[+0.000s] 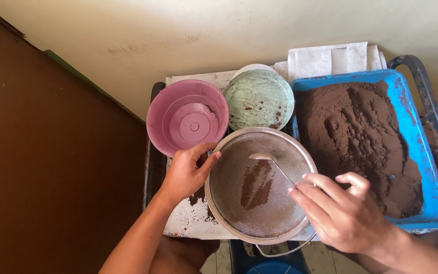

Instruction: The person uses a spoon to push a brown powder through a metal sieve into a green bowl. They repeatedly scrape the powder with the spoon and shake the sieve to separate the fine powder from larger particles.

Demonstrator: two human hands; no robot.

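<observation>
Right hand [348,215] sits closest to the lens, lower right, fingers pinched narrow on the handle of a metal spoon [275,165]. Spoon bowl lies inside the sieve, just above a streak of brown powder on the mesh.

Blue tray [411,116], right side, biggest item: heaped with dark brown powder [356,137], surface scooped and uneven. It rests on a dark metal frame [434,111] with a curved bar past its right edge.

Round metal sieve [261,185], centre: steel rim, fine mesh, thin dusting of powder plus the denser streak mid-mesh. Wire handle loop sticks out at the bottom edge. Sits just left of the tray, partly over a paper sheet.

Pink plastic bowl [187,115], upper left of the sieve, mostly clean inside, a few brown specks near its right wall. Its lower edge is close to the left hand.

Pale green bowl [258,99], touching or just beside the pink one, directly above the sieve, speckled with brown residue.

White paper sheets [330,60] behind the tray and bowls; another sheet [191,220] under the sieve has powder spilled on it.

Left hand [186,172] grips the sieve rim on its left side, thumb over the edge, fingers curled under.
</observation>
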